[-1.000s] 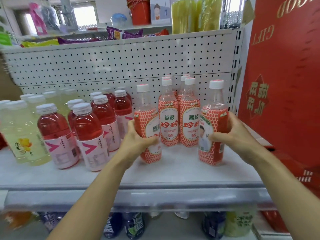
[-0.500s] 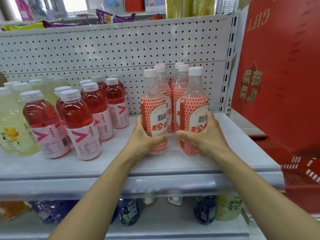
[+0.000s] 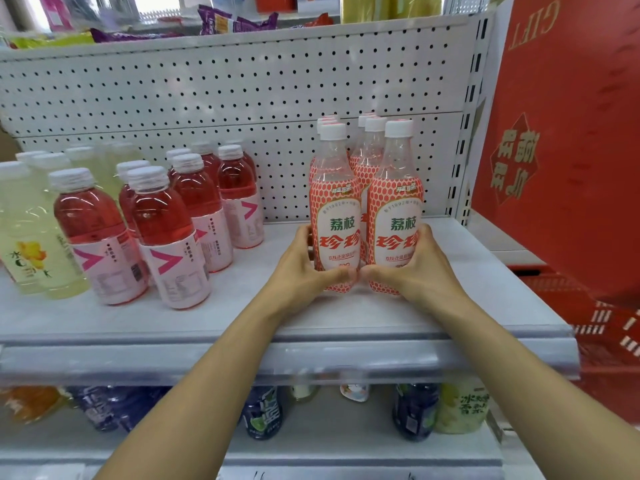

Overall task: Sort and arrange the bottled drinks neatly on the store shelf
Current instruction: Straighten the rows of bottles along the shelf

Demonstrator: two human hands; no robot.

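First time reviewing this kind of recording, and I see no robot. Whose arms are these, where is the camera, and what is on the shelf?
No machine: a person works bare-handed, filmed by one camera on their head, looking forward and down. The left hand grips the left front bottle, the right hand the right front bottle; both stand side by side on the white shelf, matching bottles behind. Further left stand red drinks and pale yellow drinks.

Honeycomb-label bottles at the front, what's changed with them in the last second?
The left hand slid the left front bottle rightward and the right hand slid the right front bottle leftward. They now stand side by side before the back bottles. Both hands kept their grip. The red drinks stayed put.
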